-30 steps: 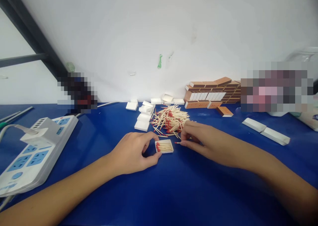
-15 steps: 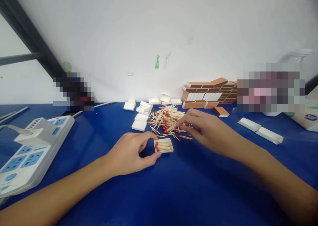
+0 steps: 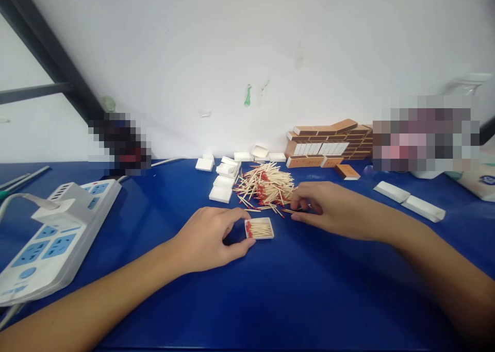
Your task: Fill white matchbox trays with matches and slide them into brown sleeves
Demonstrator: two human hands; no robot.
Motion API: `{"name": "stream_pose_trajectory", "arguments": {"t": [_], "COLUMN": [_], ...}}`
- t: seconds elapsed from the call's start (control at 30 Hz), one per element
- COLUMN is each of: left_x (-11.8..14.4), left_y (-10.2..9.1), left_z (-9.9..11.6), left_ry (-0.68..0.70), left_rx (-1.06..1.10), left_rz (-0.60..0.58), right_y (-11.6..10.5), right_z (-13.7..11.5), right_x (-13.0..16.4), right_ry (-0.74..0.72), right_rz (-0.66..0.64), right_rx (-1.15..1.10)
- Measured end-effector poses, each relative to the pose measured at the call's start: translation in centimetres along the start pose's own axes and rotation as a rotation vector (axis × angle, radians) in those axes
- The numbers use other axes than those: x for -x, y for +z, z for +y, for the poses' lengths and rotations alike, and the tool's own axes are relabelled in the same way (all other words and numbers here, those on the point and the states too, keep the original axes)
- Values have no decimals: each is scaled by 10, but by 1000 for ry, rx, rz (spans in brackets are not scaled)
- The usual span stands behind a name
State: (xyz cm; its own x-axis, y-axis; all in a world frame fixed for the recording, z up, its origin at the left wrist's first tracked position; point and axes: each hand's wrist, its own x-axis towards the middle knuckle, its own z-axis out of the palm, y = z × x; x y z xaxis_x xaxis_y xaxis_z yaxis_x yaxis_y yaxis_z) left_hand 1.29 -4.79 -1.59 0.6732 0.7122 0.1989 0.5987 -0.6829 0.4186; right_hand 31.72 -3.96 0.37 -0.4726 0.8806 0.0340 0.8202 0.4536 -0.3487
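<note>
My left hand (image 3: pixel 211 238) grips the left end of a small white matchbox tray (image 3: pixel 273 229) between thumb and forefinger. Red-headed matches (image 3: pixel 260 230) lie inside it, heads toward that hand. At the near right edge of a loose pile of matches (image 3: pixel 266 183), my right hand (image 3: pixel 328 207) is closed, its thumb and fingertips pinched at a match (image 3: pixel 286 210) on the table. Its fingers partly hide that match, so whether others are held does not show. Several white trays (image 3: pixel 220 194) stand left of and behind the pile.
Brown matchboxes (image 3: pixel 328 160) are stacked against the wall, with one orange-brown box (image 3: pixel 347 172) lying in front. Two white trays (image 3: pixel 423 208) lie at the right. A white power strip (image 3: pixel 73 249) with a plugged-in adapter takes up the left side of the blue table (image 3: pixel 247 300).
My right hand has moved from over the pile down to its near right edge, onto a match there. My left hand keeps hold of the tray. The view has shifted slightly.
</note>
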Motion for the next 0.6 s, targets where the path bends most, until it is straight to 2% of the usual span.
{"name": "stream_pose_trajectory", "arguments": {"t": [0.1,0.33,0.43,0.6], "left_x": [0,0,-1,-1], "left_y": [0,2,2,2], "left_z": [0,-1,0,1], "left_ry": [10,5,-1,2], "left_rx": [-3,-4,-3,-2], "left_rz": [5,-4,-4,-15], "right_y": [5,3,7,25], "right_z": [1,-4,-19,-53], "right_x": [1,2,2,-1], "right_ry": [29,3,-38,-125], "right_rz": [-59,-60,-15,90], "right_rx": [-37,-69,-132,-184]}}
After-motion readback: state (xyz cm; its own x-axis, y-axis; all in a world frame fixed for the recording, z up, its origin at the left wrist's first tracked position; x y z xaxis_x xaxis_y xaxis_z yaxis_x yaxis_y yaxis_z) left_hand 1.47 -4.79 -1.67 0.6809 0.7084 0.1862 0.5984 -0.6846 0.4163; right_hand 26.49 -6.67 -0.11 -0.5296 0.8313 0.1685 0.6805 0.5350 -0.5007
